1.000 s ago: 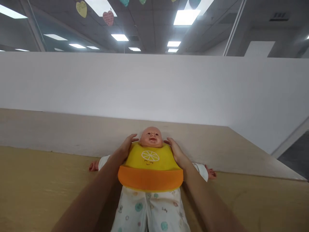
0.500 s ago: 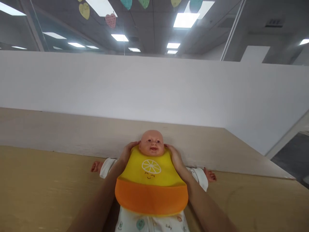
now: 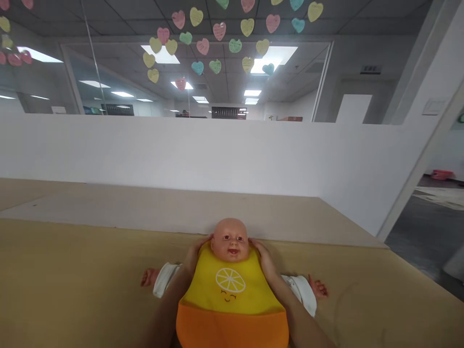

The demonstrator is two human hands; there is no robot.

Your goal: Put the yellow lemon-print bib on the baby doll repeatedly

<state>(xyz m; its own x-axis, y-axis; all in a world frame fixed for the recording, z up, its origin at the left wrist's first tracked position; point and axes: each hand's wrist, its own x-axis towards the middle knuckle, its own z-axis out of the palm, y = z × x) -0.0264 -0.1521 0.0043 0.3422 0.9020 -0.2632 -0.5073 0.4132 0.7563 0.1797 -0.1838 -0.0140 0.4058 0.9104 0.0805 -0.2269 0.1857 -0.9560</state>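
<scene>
A bald baby doll (image 3: 230,228) lies face up on the yellowish table, its head toward the far side and its arms spread out in white sleeves. A yellow bib (image 3: 232,300) with a lemon slice, a smiling face and an orange pocket covers its chest. At the left of the doll's neck, my left hand (image 3: 193,255) holds the bib's upper edge. My right hand (image 3: 265,257) does the same on the other side. The fingertips of both hands go behind the neck and are hidden. My forearms lie over the doll's upper arms.
A pale board (image 3: 163,210) borders the table (image 3: 72,280) at the back. Behind it rises a white partition wall (image 3: 181,152), topped by glass with heart-shaped notes (image 3: 219,31). On the right is a doorway with dark floor (image 3: 416,232) and a red basin (image 3: 441,174).
The view has tilted upward, showing more glass and notes. The doll and both hands sit lower in the picture and farther from the pale board, nearer to me. Both hands keep their places.
</scene>
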